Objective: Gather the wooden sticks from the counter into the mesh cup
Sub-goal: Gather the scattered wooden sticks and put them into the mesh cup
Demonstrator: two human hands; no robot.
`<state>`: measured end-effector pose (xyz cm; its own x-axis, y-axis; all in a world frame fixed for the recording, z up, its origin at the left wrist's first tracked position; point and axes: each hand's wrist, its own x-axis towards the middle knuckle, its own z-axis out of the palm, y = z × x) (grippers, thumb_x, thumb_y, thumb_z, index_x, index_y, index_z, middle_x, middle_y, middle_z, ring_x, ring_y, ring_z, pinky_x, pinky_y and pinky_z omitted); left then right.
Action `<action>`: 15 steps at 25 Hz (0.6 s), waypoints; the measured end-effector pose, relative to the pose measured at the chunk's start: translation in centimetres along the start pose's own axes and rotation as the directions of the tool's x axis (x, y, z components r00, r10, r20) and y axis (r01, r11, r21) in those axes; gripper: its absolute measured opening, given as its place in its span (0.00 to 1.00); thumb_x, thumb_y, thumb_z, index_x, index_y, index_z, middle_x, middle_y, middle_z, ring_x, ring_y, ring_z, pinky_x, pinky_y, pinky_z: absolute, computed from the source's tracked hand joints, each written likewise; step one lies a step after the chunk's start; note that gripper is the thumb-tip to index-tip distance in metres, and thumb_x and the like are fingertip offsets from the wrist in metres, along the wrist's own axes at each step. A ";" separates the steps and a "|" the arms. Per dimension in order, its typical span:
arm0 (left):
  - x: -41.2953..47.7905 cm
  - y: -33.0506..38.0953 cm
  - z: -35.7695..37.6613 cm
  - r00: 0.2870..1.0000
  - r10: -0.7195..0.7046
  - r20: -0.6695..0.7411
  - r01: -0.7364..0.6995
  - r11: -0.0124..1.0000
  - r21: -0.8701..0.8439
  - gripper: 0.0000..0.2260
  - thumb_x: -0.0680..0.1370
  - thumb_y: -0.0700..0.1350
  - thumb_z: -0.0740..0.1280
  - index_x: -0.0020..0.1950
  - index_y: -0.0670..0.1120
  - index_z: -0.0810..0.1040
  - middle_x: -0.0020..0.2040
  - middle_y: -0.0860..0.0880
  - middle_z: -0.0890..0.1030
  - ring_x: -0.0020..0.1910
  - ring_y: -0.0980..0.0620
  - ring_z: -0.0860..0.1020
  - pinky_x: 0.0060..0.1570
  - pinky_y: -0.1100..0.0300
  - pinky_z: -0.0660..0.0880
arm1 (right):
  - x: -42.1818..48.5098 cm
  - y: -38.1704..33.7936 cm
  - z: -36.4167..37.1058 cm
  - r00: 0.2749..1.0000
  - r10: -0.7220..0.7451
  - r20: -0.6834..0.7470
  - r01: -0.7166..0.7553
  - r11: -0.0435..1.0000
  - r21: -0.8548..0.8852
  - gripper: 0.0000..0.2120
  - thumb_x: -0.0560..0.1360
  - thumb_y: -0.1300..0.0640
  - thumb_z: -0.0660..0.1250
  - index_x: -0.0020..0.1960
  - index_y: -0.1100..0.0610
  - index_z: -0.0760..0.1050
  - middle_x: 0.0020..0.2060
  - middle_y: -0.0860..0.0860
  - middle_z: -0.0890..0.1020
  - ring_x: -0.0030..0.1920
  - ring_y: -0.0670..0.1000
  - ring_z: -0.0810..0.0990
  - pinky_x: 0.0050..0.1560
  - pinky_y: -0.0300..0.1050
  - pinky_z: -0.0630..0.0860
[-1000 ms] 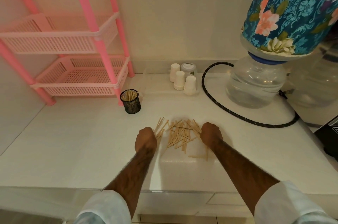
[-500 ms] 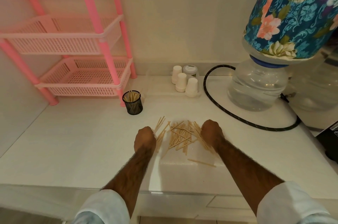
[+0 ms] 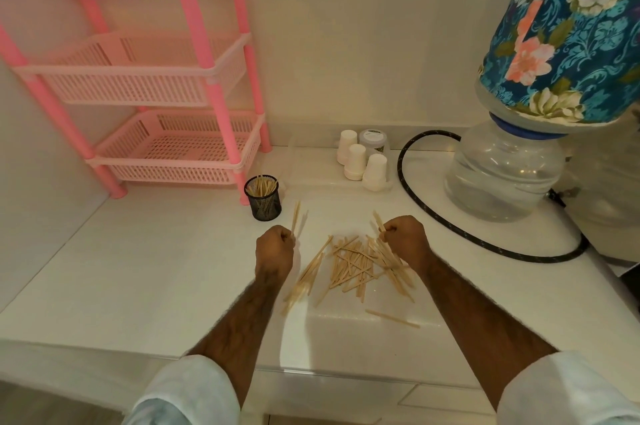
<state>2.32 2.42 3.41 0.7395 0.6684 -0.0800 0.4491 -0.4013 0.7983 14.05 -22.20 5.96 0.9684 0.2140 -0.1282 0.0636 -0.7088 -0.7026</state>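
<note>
Where two pale walls meet in a corner, a white counter (image 3: 145,272) fills the view from above. A pink plastic rack (image 3: 180,147) with slatted baskets stands at the back left. In front of it sits a black mesh cup (image 3: 263,198) already holding some sticks upright. A scattered pile of wooden sticks (image 3: 353,263) lies on the counter near the front edge, between two bare forearms in white sleeves. The left hand (image 3: 274,248) is closed in a fist around a few sticks pointing up toward the cup. The right hand (image 3: 406,238) is also fisted, gripping several sticks at the pile's right edge. Behind stand white paper cups (image 3: 360,161), a black hose (image 3: 450,234), and a water jug (image 3: 502,175) under a floral cover (image 3: 568,43).
</note>
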 end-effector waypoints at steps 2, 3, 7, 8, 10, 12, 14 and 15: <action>0.7 0.1 -0.7 1.000 0.006 -0.029 -0.008 0.997 -0.078 0.12 0.78 0.35 0.59 0.49 0.41 0.83 0.44 0.47 0.85 0.37 0.51 0.81 0.41 0.59 0.79 | 0.3 -1.0 -0.1 0.999 0.033 0.003 -0.033 0.989 0.144 0.05 0.71 0.67 0.71 0.36 0.65 0.82 0.34 0.57 0.83 0.29 0.50 0.76 0.34 0.41 0.74; 1.1 0.1 -1.1 0.999 0.004 -0.041 -0.009 0.992 -0.122 0.12 0.78 0.35 0.59 0.50 0.40 0.83 0.43 0.48 0.84 0.36 0.52 0.80 0.40 0.60 0.79 | 0.4 -1.5 0.0 0.999 0.045 0.008 -0.046 0.972 0.230 0.04 0.71 0.69 0.70 0.38 0.66 0.82 0.35 0.58 0.84 0.29 0.50 0.77 0.33 0.43 0.76; 2.9 0.6 -3.2 0.996 0.017 -0.085 -0.038 0.967 -0.253 0.12 0.77 0.35 0.63 0.41 0.46 0.83 0.40 0.48 0.84 0.38 0.48 0.80 0.42 0.54 0.79 | 1.6 -4.5 0.8 1.000 0.008 0.028 -0.018 0.923 0.384 0.04 0.72 0.70 0.69 0.40 0.67 0.82 0.33 0.55 0.83 0.27 0.47 0.77 0.30 0.42 0.78; 3.4 0.7 -3.9 0.994 0.019 -0.104 -0.044 0.968 -0.246 0.11 0.76 0.36 0.64 0.41 0.47 0.83 0.39 0.48 0.84 0.39 0.47 0.80 0.44 0.53 0.79 | 2.0 -5.4 1.0 1.000 -0.019 0.021 0.010 0.929 0.369 0.04 0.72 0.68 0.70 0.40 0.66 0.82 0.33 0.54 0.83 0.29 0.48 0.78 0.32 0.44 0.78; 4.8 1.0 -5.4 0.988 0.025 -0.149 -0.058 0.973 -0.225 0.08 0.76 0.38 0.66 0.43 0.47 0.84 0.40 0.48 0.84 0.41 0.47 0.81 0.46 0.54 0.78 | 2.9 -7.1 1.5 0.997 -0.074 0.017 0.064 0.936 0.347 0.04 0.72 0.65 0.73 0.39 0.65 0.83 0.34 0.53 0.84 0.32 0.48 0.79 0.37 0.46 0.78; 6.1 1.4 -6.8 0.981 0.042 -0.191 -0.083 0.974 -0.210 0.08 0.75 0.38 0.66 0.45 0.46 0.85 0.41 0.47 0.85 0.43 0.46 0.82 0.47 0.54 0.79 | 3.7 -9.0 2.0 0.995 -0.099 0.014 0.086 0.918 0.387 0.05 0.71 0.65 0.73 0.36 0.61 0.83 0.32 0.50 0.83 0.31 0.46 0.78 0.35 0.44 0.76; 7.6 2.1 -8.1 0.968 0.064 -0.241 -0.118 0.970 -0.215 0.08 0.75 0.37 0.66 0.47 0.44 0.85 0.42 0.47 0.85 0.43 0.46 0.83 0.48 0.51 0.81 | 4.6 -11.1 2.8 0.992 -0.129 0.015 0.108 0.880 0.463 0.09 0.71 0.66 0.72 0.33 0.59 0.82 0.35 0.52 0.85 0.31 0.46 0.79 0.35 0.43 0.75; 8.3 2.5 -8.7 0.961 0.076 -0.267 -0.138 0.965 -0.224 0.08 0.75 0.37 0.66 0.47 0.44 0.84 0.41 0.47 0.85 0.42 0.46 0.83 0.48 0.50 0.81 | 5.1 -12.2 3.2 0.988 -0.153 0.017 0.123 0.855 0.504 0.10 0.71 0.67 0.71 0.33 0.58 0.82 0.38 0.54 0.86 0.33 0.47 0.80 0.35 0.42 0.76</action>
<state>5.23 12.43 10.00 0.6105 0.7790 0.1429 0.2190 -0.3394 0.9148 17.43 -10.32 11.70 0.9430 0.3312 -0.0314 0.0522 -0.2405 -0.9692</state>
